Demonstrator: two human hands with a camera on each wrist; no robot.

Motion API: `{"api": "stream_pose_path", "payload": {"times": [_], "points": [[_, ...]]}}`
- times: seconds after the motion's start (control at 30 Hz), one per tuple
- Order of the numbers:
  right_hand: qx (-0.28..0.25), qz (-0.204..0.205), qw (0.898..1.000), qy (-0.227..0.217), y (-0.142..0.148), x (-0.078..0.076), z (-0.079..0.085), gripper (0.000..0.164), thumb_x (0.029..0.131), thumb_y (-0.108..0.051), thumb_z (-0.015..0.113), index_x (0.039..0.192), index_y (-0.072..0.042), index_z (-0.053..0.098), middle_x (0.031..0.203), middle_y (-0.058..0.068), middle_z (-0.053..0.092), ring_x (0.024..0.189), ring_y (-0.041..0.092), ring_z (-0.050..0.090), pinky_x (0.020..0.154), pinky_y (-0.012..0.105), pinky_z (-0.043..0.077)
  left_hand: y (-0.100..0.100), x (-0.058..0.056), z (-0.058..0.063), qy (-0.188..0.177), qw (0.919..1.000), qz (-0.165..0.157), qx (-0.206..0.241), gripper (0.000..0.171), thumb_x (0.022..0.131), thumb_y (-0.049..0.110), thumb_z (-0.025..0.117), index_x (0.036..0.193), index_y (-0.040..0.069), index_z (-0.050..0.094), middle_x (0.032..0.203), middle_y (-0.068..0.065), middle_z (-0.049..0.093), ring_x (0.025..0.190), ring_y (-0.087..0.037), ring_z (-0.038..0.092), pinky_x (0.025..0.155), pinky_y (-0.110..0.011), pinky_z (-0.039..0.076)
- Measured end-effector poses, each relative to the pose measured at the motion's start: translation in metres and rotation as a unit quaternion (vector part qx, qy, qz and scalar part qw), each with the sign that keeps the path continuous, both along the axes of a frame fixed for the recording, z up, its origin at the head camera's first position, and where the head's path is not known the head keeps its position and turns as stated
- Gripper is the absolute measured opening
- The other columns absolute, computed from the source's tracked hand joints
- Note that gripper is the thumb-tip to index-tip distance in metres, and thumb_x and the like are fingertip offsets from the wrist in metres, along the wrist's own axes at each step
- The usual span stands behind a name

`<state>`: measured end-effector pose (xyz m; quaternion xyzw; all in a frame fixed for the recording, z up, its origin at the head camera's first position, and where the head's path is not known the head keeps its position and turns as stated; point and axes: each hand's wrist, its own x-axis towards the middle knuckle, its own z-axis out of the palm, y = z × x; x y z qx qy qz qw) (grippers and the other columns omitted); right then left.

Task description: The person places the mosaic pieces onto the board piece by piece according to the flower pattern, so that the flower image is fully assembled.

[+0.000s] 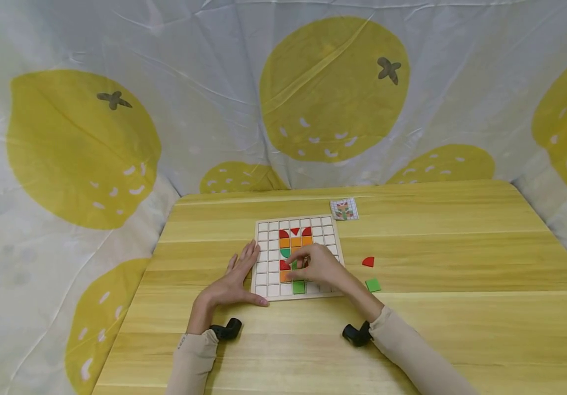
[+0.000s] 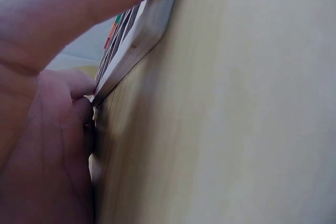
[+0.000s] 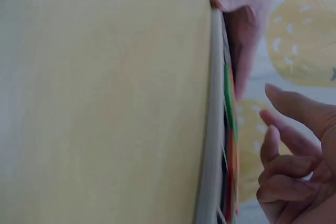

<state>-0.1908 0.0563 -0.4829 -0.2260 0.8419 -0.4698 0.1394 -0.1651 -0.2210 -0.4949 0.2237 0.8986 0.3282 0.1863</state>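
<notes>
A square wooden grid board (image 1: 262,267) lies on the table, with red, orange and green tiles in its middle columns. My left hand (image 1: 231,282) rests spread against the board's left side, the thumb at its front edge. In the left wrist view, the thumb lies on the board's rim (image 2: 142,45). Over the board's lower middle hovers my right hand (image 1: 320,263), covering some tiles and cells. The right wrist view shows that hand (image 3: 299,166) with thumb and index finger apart, the other fingers loosely bent, and no tile visible between them.
Right of the board lie a red quarter-round tile (image 1: 369,261) and a green square tile (image 1: 373,285). A small pattern card (image 1: 344,209) sits behind the board's back right corner. The wooden table (image 1: 436,236) meets a lemon-print curtain (image 1: 214,109) at the back.
</notes>
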Motion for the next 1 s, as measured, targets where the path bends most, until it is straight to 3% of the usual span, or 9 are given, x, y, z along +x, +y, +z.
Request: {"api": "stream_pose_path", "payload": {"times": [0.23, 0.43, 0.63, 1.0], "points": [[0.001, -0.015, 1.0, 0.002, 0.057, -0.007, 0.005, 0.021, 0.091, -0.017, 0.08, 0.109, -0.007, 0.079, 0.094, 0.004, 0.071, 0.057, 0.009, 0.041, 0.052, 0.02, 0.035, 0.0, 0.0, 0.0, 0.005, 1.0, 0.0, 0.0, 0.138, 0.075, 0.039, 0.093, 0.166, 0.003, -0.004, 0.175, -0.013, -0.014, 0.162, -0.035, -0.013, 0.128, -0.061, -0.009], [0.025, -0.032, 0.999, 0.002, 0.11, -0.012, 0.01, 0.025, 0.091, -0.016, 0.08, 0.115, -0.008, 0.078, 0.105, 0.009, 0.075, 0.061, 0.012, 0.046, 0.054, 0.022, 0.038, 0.0, 0.0, 0.0, 0.005, 1.0, 0.0, 0.005, 0.139, 0.074, 0.039, 0.094, 0.166, 0.003, -0.004, 0.175, -0.013, -0.014, 0.162, -0.035, -0.013, 0.128, -0.061, -0.009], [0.02, 0.012, 1.0, -0.014, 0.154, -0.017, 0.002, 0.029, 0.09, -0.013, 0.081, 0.118, -0.005, 0.076, 0.118, 0.016, 0.075, 0.066, 0.011, 0.052, 0.059, 0.022, 0.044, 0.0, 0.0, 0.0, 0.005, 1.0, -0.001, 0.008, 0.138, 0.074, 0.039, 0.094, 0.166, 0.003, -0.004, 0.175, -0.013, -0.014, 0.162, -0.036, -0.013, 0.128, -0.061, -0.008], [0.007, 0.112, 0.993, -0.044, 0.183, -0.021, -0.009, 0.037, 0.083, -0.016, 0.088, 0.117, -0.008, 0.076, 0.107, 0.014, 0.072, 0.07, 0.01, 0.049, 0.06, 0.022, 0.042, 0.0, 0.0, 0.0, 0.002, 1.0, 0.001, 0.002, 0.138, 0.075, 0.041, 0.093, 0.166, 0.003, -0.003, 0.175, -0.013, -0.014, 0.162, -0.035, -0.013, 0.128, -0.061, -0.009]]}}
